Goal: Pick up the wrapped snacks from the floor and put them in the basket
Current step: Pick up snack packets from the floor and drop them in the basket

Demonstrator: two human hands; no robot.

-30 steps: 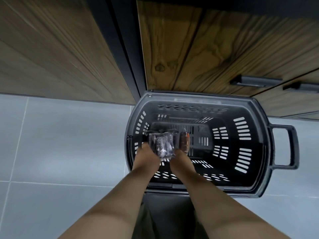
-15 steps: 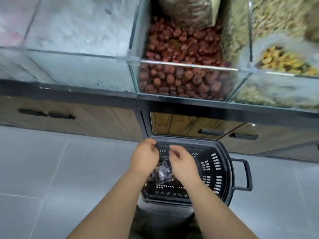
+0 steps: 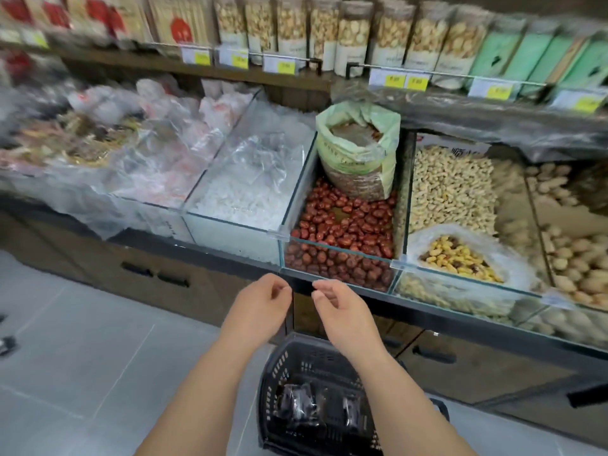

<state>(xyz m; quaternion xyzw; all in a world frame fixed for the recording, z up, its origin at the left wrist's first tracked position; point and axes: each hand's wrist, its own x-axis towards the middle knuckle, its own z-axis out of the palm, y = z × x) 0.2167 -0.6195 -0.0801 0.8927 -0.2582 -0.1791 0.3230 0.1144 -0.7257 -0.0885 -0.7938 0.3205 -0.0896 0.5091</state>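
Both hands are raised in front of the glass bins, and neither holds anything: the left hand (image 3: pixel 260 304) and the right hand (image 3: pixel 342 311) have their fingers (image 3: pixel 283 289) loosely curled around air. The dark transparent-wrapped snacks (image 3: pixel 297 406) are already inside the black slotted plastic basket (image 3: pixel 263 390). This basket stands on the grey tiled floor (image 3: pixel 82 357), straight below the hands and between the two forearms. I count two packets together on the side of the left forearm and one apart near the right forearm, though the wrapping is too dark to be sure. Their long axes point roughly away from the person. I cannot make out any snack on the visible floor, so any next pickup probably needs looking down first.
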